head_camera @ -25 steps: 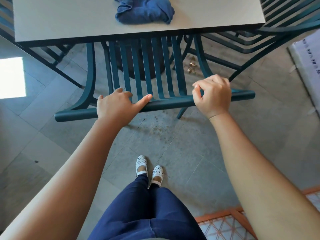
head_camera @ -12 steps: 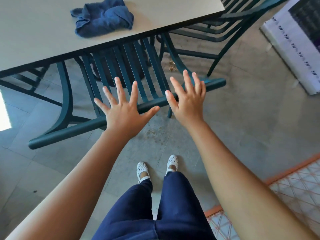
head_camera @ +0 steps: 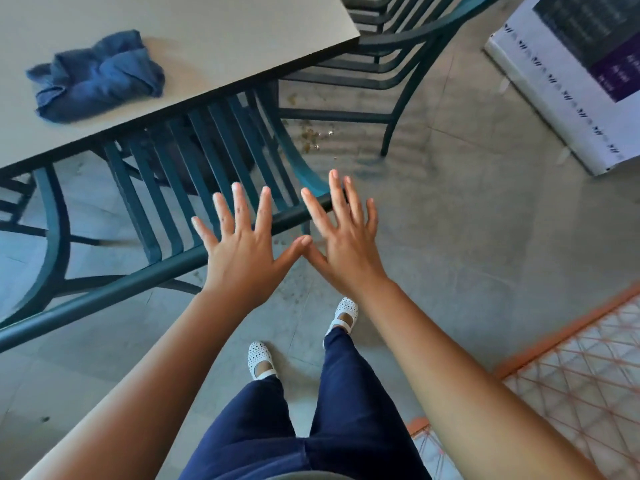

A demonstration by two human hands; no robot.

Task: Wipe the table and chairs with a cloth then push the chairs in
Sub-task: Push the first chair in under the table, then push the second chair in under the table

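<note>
A dark teal slatted chair (head_camera: pixel 145 188) stands pushed in under the pale table (head_camera: pixel 214 39), its top rail running from lower left to centre. A crumpled blue cloth (head_camera: pixel 97 76) lies on the tabletop near the front edge. My left hand (head_camera: pixel 246 244) and my right hand (head_camera: pixel 346 240) are both spread flat with fingers straight, in front of the rail, thumb tips touching each other. Neither hand holds anything. Whether they touch the rail cannot be told.
A second teal chair (head_camera: pixel 391 64) stands at the table's right end. A white box with dark print (head_camera: pixel 575 74) lies on the floor at upper right. An orange patterned mat (head_camera: pixel 568 368) covers the floor at lower right. My legs and white shoes are below.
Both hands let go of the chair's top rail and spread flat. They have since drawn together until the thumbs meet, and the view has swung to the right.
</note>
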